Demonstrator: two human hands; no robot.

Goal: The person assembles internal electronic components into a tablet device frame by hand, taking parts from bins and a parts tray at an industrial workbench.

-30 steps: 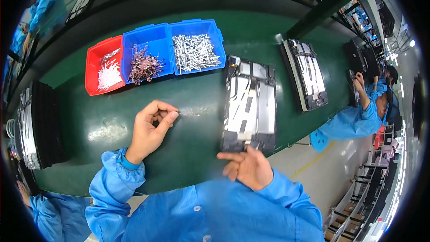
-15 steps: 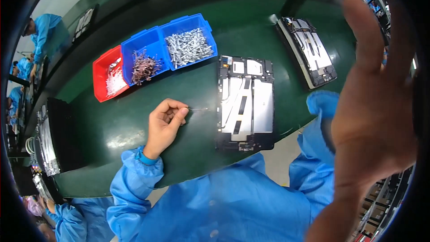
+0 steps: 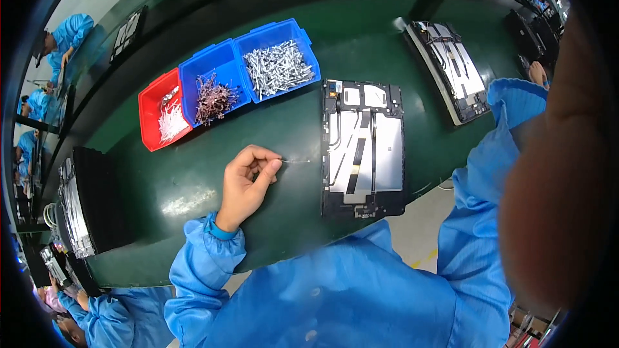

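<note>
My left hand is closed in a pinch above the green table, a thin light-coloured wire between thumb and forefinger. The wire's free end points right, toward an opened tablet with its silver battery plates and black cables showing. A gap remains between the wire's tip and the tablet's left edge. My right hand is a large blurred shape close to the camera at the right rim; its fingers are too smeared and cut off to read.
Beyond my left hand stand a red bin of white pieces, a blue bin with reddish-brown wires and another blue bin of silver-grey parts. Stacked tablets lie at the far right, more at the left. Co-workers sit along the left.
My raised right hand, earlier spread with its fingers visible, has moved closer to the camera and toward the right rim. My left hand keeps its pinch on the wire. The view has shifted slightly.
</note>
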